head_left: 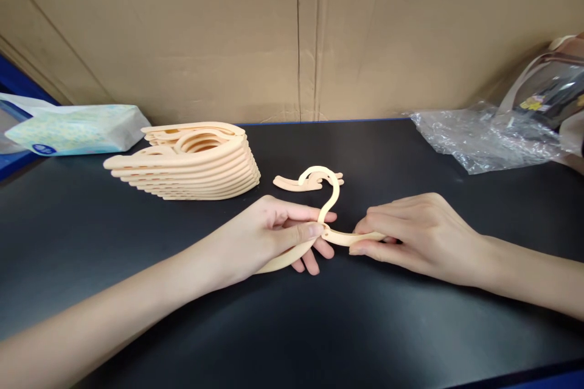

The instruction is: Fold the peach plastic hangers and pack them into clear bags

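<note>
Creased brown cardboard wall [182, 30] behind black tabletop [274, 334]; blue edging [566, 377]; pale sheen toward right.

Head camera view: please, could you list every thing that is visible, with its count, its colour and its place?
Held hanger: one, cream, between both hands, hook upward
Stack of hangers: one, number inside unclear, peach, on table, left of centre
Loose hanger parts: count unclear, peach, on table, behind the hook
Tissue pack: one, white with pale green-blue pattern, far left
Plastic wrap: one crumpled piece, clear, far right
Bag: one, transparent with beige strap, right edge
Cardboard: panel count unclear, brown, behind table
Table: one, black with blue edging, below everything
Left hand: one, bare, at the held hanger's joint
Right hand: one, bare, pinching its right arm
</note>
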Demonstrator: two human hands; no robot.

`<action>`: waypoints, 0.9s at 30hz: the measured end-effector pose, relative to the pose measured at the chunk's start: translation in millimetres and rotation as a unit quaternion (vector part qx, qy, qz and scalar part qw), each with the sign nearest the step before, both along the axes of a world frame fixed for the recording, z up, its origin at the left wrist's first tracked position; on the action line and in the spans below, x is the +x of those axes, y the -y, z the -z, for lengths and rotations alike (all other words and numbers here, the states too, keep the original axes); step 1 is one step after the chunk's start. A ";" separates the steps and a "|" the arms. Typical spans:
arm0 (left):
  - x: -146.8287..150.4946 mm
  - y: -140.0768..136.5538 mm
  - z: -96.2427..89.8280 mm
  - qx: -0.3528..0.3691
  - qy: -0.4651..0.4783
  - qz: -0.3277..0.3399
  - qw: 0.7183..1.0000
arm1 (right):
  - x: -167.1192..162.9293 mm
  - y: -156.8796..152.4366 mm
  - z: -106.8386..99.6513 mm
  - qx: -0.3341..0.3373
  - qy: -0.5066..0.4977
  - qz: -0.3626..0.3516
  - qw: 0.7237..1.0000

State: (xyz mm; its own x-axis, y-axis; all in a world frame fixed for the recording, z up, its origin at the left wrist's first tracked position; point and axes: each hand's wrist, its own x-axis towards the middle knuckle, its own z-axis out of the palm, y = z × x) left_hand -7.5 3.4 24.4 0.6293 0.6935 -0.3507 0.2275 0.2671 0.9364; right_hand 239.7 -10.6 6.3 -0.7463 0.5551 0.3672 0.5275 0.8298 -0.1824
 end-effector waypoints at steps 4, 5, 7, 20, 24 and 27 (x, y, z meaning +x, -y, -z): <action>-2.1 0.6 0.7 0.004 -0.002 0.007 1.000 | 0.3 0.0 -0.9 -0.002 0.004 0.001 1.000; -2.3 0.6 0.6 0.006 -0.004 0.009 1.000 | 0.2 -0.2 -1.1 -0.004 0.005 0.002 1.000; -2.1 0.5 0.1 0.010 -0.008 0.013 1.000 | 0.0 -0.6 -1.5 -0.008 0.007 0.001 1.000; 1.9 5.3 -5.5 0.088 -0.076 0.049 0.992 | -0.3 -2.9 -4.2 -0.019 -0.011 -0.011 1.000; 5.1 17.0 -6.1 0.287 -0.212 0.077 0.931 | 1.3 -9.1 -3.7 0.022 -0.003 -0.008 1.000; 7.2 24.7 0.3 0.440 -0.251 0.082 0.859 | 3.3 -14.1 -4.9 0.055 0.002 0.021 0.998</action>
